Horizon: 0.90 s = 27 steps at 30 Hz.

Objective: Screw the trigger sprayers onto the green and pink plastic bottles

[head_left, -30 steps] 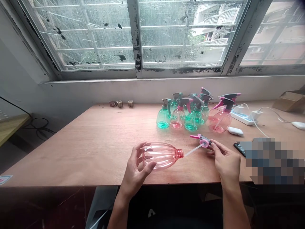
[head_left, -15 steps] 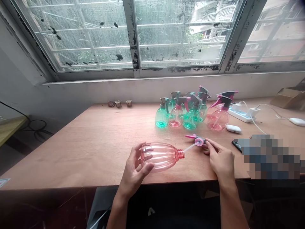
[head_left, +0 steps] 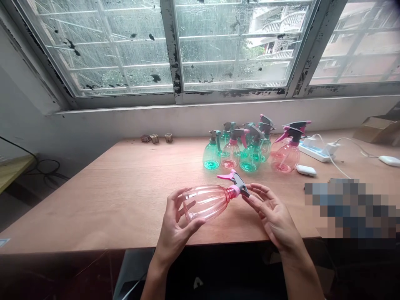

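My left hand (head_left: 178, 225) is wrapped round the base of a clear pink bottle (head_left: 208, 202), which lies on its side just above the table with its neck to the right. A grey and pink trigger spray head (head_left: 238, 183) now sits at the bottle's mouth, its pink trigger pointing up and left. The fingertips and thumb of my right hand (head_left: 275, 212) pinch the spray head's grey rear end, the other fingers loosely bent. Whether the collar is threaded on cannot be made out.
Behind my hands stand several green spray bottles (head_left: 211, 156) and pink spray bottles (head_left: 286, 158). To their right are a white power strip (head_left: 317, 152), a white case (head_left: 306, 170) and a cardboard box (head_left: 375, 127). Small brown cubes (head_left: 154, 138) lie at the back left.
My right hand has brought the spray head left onto the bottle's mouth, and its tube has gone inside. The spray head has turned upward. My left hand keeps its hold on the bottle.
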Each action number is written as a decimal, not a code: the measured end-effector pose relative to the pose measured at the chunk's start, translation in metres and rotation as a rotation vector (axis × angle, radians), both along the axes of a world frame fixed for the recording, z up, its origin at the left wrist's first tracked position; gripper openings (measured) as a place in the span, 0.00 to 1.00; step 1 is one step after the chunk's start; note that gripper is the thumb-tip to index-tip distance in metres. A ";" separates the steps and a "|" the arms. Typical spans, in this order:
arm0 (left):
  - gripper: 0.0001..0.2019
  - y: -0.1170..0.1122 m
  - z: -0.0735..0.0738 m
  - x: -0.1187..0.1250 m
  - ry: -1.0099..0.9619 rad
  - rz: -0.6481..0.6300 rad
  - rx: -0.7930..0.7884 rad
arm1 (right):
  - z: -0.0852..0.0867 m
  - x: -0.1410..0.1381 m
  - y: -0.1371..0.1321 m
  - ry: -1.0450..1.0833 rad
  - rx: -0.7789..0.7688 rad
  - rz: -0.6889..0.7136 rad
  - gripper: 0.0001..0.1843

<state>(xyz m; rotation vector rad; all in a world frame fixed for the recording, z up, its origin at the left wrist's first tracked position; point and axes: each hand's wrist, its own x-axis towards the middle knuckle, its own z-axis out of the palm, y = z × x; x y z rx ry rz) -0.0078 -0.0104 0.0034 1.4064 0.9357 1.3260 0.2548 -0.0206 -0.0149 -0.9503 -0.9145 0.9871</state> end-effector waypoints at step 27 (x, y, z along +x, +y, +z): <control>0.45 0.000 -0.006 -0.007 0.302 -0.156 0.356 | -0.005 -0.010 -0.006 0.311 -0.081 0.231 0.13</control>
